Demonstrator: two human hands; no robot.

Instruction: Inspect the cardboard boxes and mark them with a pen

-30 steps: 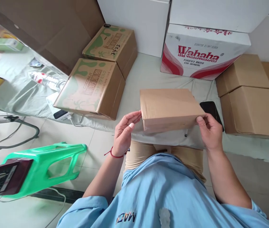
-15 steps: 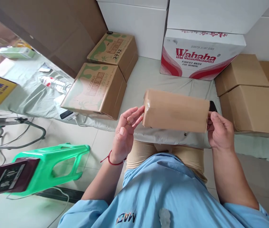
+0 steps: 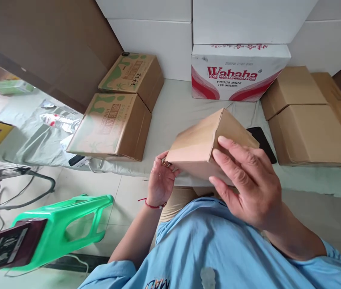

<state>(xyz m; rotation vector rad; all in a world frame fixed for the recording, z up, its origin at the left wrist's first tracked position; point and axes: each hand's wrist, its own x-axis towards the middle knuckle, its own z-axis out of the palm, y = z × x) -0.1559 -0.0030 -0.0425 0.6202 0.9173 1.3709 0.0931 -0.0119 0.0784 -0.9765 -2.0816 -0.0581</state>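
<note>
A plain brown cardboard box (image 3: pixel 193 144) is held tilted above the front of the covered table, one corner edge towards me. My left hand (image 3: pixel 162 182), with a red cord bracelet, has its fingers curled under the box's left end. My right hand (image 3: pixel 248 184) lies across the box's near right side with fingers spread and fingertips against it; this hand covers part of the box. To the right of the box, a black flat device (image 3: pixel 263 142) lies on the table.
Two printed cartons (image 3: pixel 107 124) stand at left, and a Wahaha carton (image 3: pixel 239 76) at the back. Brown boxes (image 3: pixel 315 132) are at right. A water bottle (image 3: pixel 60 122) and a phone (image 3: pixel 77 160) lie at left. Below is a green stool (image 3: pixel 59 228).
The box has turned and tilted, so a corner edge now faces me. My right hand has moved from its right end across its near side. My left hand stays at the left end.
</note>
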